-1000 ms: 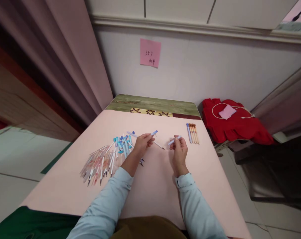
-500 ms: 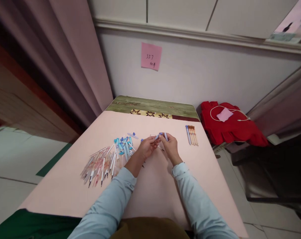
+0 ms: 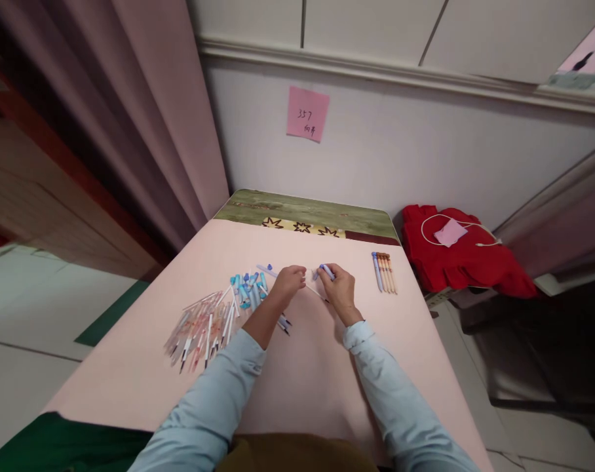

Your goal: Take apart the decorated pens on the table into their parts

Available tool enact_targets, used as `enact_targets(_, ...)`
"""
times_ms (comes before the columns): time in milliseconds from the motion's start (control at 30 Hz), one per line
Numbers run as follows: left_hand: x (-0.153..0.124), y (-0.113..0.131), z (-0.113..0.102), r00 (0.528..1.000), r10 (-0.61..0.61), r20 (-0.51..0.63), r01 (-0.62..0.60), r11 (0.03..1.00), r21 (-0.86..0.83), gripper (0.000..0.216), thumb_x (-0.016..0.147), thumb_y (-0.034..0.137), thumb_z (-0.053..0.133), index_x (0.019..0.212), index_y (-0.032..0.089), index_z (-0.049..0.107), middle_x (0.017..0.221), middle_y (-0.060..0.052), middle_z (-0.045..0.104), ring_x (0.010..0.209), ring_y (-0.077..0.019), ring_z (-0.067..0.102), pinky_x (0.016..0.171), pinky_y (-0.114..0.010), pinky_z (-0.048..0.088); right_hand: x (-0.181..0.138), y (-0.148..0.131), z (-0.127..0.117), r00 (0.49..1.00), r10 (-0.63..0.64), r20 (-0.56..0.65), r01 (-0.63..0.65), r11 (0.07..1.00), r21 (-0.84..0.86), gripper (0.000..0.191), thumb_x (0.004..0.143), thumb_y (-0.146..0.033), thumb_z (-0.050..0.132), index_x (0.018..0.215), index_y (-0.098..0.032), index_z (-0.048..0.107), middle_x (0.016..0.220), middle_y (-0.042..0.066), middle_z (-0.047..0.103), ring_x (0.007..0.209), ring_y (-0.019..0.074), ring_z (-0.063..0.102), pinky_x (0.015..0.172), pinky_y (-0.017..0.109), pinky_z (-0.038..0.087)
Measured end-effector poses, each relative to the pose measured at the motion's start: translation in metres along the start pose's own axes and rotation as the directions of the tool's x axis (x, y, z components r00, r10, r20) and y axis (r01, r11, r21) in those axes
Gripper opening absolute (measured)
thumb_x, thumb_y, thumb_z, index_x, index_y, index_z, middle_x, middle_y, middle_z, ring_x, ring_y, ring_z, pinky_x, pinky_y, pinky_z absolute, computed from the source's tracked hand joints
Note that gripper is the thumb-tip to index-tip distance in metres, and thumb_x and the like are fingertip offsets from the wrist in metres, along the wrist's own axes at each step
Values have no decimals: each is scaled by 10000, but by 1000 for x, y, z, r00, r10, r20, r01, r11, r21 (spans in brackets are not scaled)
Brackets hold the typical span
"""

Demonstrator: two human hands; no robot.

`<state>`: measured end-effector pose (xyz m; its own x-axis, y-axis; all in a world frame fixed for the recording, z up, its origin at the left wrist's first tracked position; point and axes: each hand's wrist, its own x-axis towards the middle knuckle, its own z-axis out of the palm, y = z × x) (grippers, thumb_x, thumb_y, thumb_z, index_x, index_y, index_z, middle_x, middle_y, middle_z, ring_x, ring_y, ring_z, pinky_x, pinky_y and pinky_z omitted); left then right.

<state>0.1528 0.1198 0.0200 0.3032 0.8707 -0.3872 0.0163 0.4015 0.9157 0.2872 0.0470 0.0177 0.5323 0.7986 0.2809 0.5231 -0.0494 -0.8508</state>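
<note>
My right hand [image 3: 341, 290] grips periwinkle-blue pen parts [image 3: 327, 270] between thumb and fingers, above the middle of the table; how the parts fit together is too small to make out. Apart from it, my left hand [image 3: 288, 282] is loosely curled with its fingertips apart and nothing visible in them. Between the hands, a thin white pen refill [image 3: 318, 294] with a dark tip slants on the table. Left of my left hand lie many blue pen parts [image 3: 251, 288], partly hidden by that hand and forearm. A purple barrel [image 3: 265, 269] rests just beyond them.
A heap of white refills and pinkish clear pen pieces [image 3: 196, 331] spreads over the left of the pink-covered table [image 3: 307, 387]. Several pens [image 3: 386, 273] lie side by side at the right. Red cloth [image 3: 435, 262] with a white cable sits beyond the right edge.
My left hand has come away from the pen parts and moved left, its fingers parting. My right hand keeps its hold. The view has shifted slightly.
</note>
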Motion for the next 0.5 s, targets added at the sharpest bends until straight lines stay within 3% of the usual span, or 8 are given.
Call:
enact_targets(267,11,17,-5,998,9,70,-22,981,191,69,750,137,645,813,119,663,736,-71,663,663,-145,626,687,-289,520,2,1,0,1000,-16,14,17,999,-34,320,834,-472,590,848,-194,750,717,18,716,622,168,577,616,260,401)
enact_targets(400,17,23,-16,995,87,39,-94,947,306,117,764,140,640,875,135,676,797,-61,679,627,-121,611,668,-268,510,1,1,0,997,-48,-57,47,999,-14,335,844,-468,576,906,-188,747,793,37,735,664,177,597,661,268,429)
enact_targets(500,15,26,-30,988,154,-9,-134,884,448,97,724,100,647,791,158,686,748,-46,662,642,-141,602,681,-268,497,0,2,-1,999,-10,-52,10,1000,-2,328,836,-473,581,869,-186,737,741,26,717,647,176,584,655,270,427)
